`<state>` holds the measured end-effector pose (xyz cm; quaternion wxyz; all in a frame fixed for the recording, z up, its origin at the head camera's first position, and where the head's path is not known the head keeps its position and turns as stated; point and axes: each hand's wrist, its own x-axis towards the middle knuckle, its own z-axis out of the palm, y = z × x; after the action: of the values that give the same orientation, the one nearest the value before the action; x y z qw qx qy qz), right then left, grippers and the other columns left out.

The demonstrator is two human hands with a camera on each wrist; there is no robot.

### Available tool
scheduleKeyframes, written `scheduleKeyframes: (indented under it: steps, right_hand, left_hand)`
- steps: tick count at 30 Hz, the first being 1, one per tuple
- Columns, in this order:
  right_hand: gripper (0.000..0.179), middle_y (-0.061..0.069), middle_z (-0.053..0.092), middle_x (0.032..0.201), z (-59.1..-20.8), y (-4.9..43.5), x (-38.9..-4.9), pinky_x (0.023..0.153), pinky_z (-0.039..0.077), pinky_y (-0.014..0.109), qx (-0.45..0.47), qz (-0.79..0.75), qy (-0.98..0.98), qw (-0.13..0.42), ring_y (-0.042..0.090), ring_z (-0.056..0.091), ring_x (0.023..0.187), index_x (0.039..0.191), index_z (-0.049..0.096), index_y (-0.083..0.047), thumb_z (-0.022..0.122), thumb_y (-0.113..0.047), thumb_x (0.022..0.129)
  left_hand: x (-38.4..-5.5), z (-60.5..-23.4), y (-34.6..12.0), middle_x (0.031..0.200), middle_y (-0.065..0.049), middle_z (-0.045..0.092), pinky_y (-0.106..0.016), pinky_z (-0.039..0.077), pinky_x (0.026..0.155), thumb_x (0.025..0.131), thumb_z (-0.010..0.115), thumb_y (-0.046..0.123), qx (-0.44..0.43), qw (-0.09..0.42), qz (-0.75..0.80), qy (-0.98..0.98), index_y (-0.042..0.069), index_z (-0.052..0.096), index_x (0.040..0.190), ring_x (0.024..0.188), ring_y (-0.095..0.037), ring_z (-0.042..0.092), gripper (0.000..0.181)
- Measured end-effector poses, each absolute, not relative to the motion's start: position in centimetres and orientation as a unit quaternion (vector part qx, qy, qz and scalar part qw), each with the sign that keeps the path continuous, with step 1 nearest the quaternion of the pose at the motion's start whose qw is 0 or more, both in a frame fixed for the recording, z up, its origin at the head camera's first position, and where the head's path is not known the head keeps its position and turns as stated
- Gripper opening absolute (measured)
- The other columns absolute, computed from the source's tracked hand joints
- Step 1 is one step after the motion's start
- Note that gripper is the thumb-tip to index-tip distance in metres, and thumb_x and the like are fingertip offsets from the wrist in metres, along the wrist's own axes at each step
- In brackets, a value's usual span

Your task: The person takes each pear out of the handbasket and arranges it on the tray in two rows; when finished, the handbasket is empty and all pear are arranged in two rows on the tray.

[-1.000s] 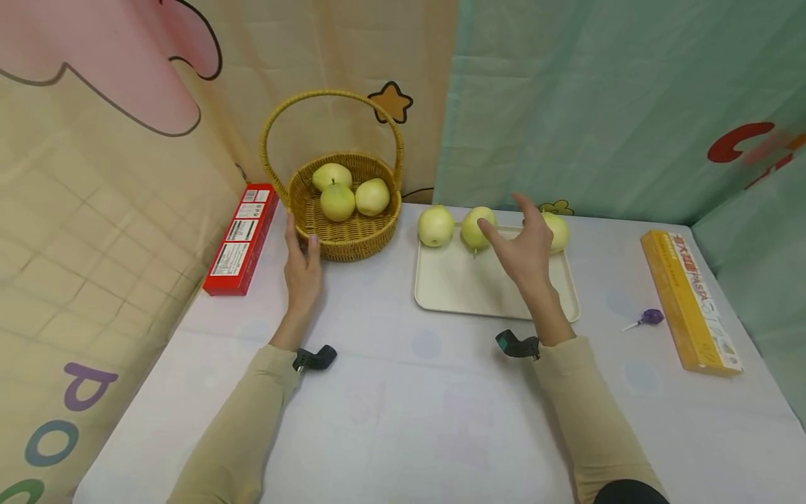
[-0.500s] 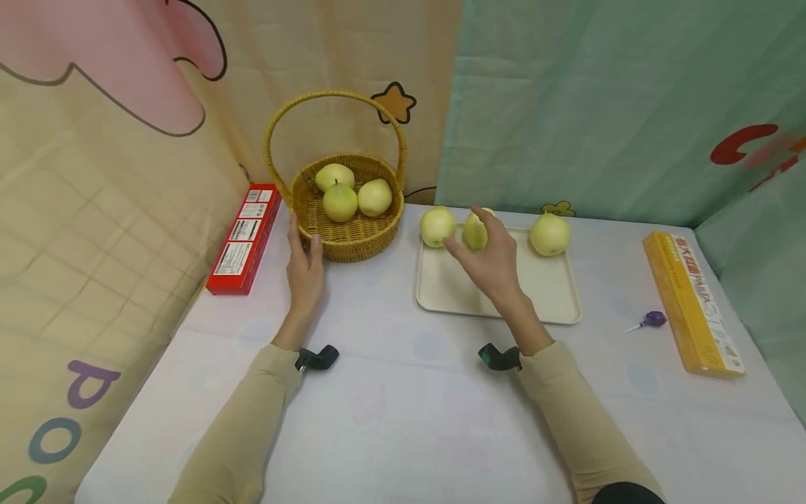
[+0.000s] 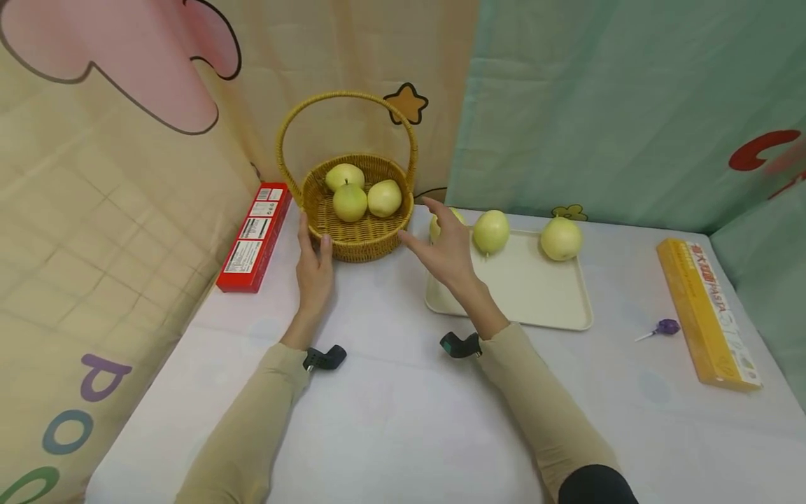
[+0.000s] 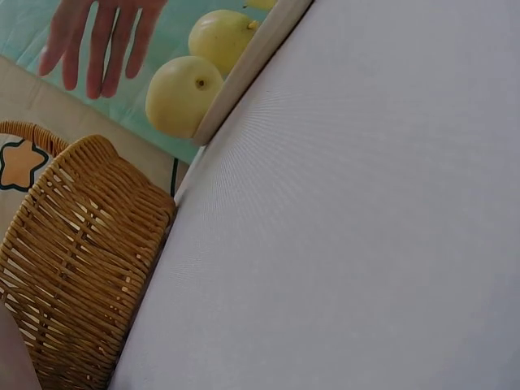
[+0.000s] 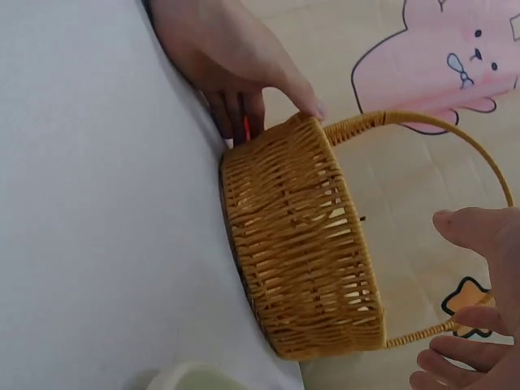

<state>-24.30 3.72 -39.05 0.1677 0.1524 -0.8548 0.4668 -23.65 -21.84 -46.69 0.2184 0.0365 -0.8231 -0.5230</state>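
In the head view, my left hand [image 3: 313, 276] rests against the left side of a wicker basket [image 3: 362, 250], fingers straight and thumb at the rim. Inside the basket lie three round yellow-green pears [image 3: 349, 203]. My right hand [image 3: 450, 252] is just right of the basket, fingers spread, holding nothing. It partly covers a pear [image 3: 434, 227] at the left end of a cream tray [image 3: 522, 297]. Two more pears sit along the tray's far edge, one in the middle [image 3: 491, 232] and one at right [image 3: 561, 239]. The right wrist view shows the basket [image 5: 301, 236] between both hands.
A red box [image 3: 255, 238] lies left of the basket. At the right are a purple lollipop [image 3: 666, 327] and a yellow pasta box [image 3: 708, 315]. Printed curtains [image 3: 598, 105] hang behind the white table [image 3: 390, 420]. The basket's tall handle [image 3: 346, 94] arches upward.
My right hand has moved left, from over the tray's right part to beside the basket, with nothing in it. The left hand stays at the basket. The view has shifted slightly.
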Motion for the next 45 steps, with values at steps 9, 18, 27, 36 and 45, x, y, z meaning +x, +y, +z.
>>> scheduleKeyframes:
  steps: [9,18,27,36,45]
  right_hand:
    - [0.076,0.016,0.058,0.152,-38.1,-1.7,-27.0,0.114,0.048,0.047,0.191,0.472,-0.849,0.142,0.034,0.057,0.139,0.154,0.051,-0.006,0.083,-0.036,0.091]
    - [0.075,0.01,0.055,0.156,-37.8,-5.5,-29.4,0.12,0.041,0.052,0.196,0.477,-0.853,0.087,0.03,0.053,0.143,0.156,0.049,-0.01,0.083,-0.031,0.093]
    - [0.084,0.006,0.048,0.163,-37.7,-7.2,-31.3,0.122,0.039,0.042,0.191,0.375,-0.906,0.047,0.025,0.05,0.147,0.163,0.036,-0.013,0.078,-0.041,0.095]
    - [0.089,0.007,0.046,0.164,-37.7,-7.8,-32.7,0.121,0.04,0.041,0.18,0.353,-0.918,0.018,0.026,0.048,0.147,0.165,0.032,-0.011,0.078,-0.043,0.095]
    - [0.088,0.011,0.046,0.163,-38.1,-8.6,-33.4,0.12,0.041,0.039,0.189,0.301,-0.934,-0.037,0.026,0.05,0.146,0.165,0.03,-0.009,0.075,-0.044,0.098]
  left_hand:
    - [-23.4,-46.1,-22.3,0.176,-0.001,0.021,-0.054,0.024,0.129,0.114,0.043,0.042,0.049,0.217,-0.511,-0.83,0.038,0.009,0.17,0.159,-0.031,0.029,0.066]
    - [-23.5,-46.1,-22.4,0.177,0.001,0.02,-0.054,0.024,0.129,0.114,0.044,0.039,0.049,0.221,-0.516,-0.826,0.036,0.01,0.17,0.159,-0.029,0.028,0.066]
    - [-23.5,-46.3,-22.1,0.177,0.005,0.018,-0.052,0.024,0.13,0.113,0.045,0.039,0.058,0.212,-0.518,-0.827,0.038,0.008,0.17,0.161,-0.024,0.026,0.067]
    - [-23.8,-46.4,-21.7,0.177,0.004,0.018,-0.05,0.024,0.13,0.113,0.045,0.04,0.058,0.21,-0.513,-0.83,0.039,0.008,0.17,0.161,-0.024,0.026,0.068]
    - [-23.7,-46.6,-21.7,0.177,0.005,0.019,-0.05,0.025,0.13,0.112,0.041,0.053,0.056,0.206,-0.511,-0.833,0.037,0.008,0.17,0.161,-0.022,0.026,0.069]
